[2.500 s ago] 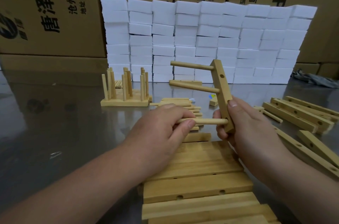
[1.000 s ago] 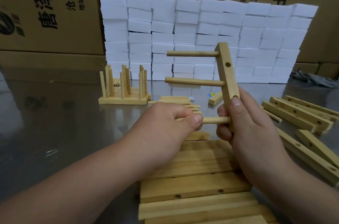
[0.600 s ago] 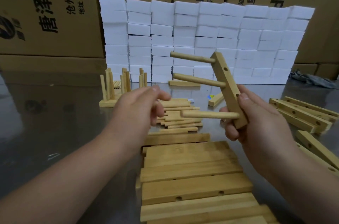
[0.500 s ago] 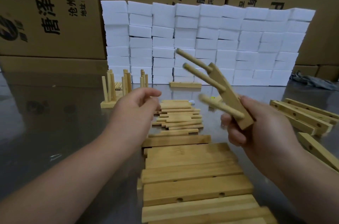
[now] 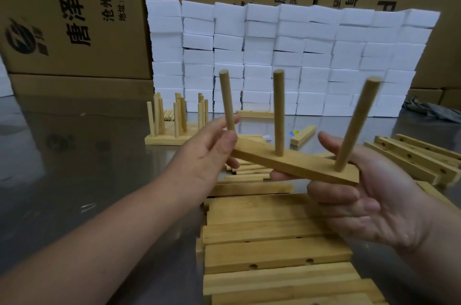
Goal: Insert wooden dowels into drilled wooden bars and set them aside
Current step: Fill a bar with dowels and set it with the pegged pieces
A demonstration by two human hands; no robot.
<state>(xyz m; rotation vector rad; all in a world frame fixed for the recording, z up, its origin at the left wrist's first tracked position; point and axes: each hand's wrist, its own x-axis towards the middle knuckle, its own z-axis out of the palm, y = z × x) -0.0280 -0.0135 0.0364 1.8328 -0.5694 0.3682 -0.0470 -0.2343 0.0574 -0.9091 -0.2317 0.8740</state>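
your left hand (image 5: 204,155) pinches the pale three-dowel wooden bar (image 5: 304,164), right hand (image 5: 374,199) flat beneath; finished dowelled bars (image 5: 172,136) stand beyond its left end.

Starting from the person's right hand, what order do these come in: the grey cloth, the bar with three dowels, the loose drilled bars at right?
1. The bar with three dowels: lying across the fingers of the right hand.
2. The loose drilled bars: on the table, just right of that hand.
3. The grey cloth: far back, at the right edge.
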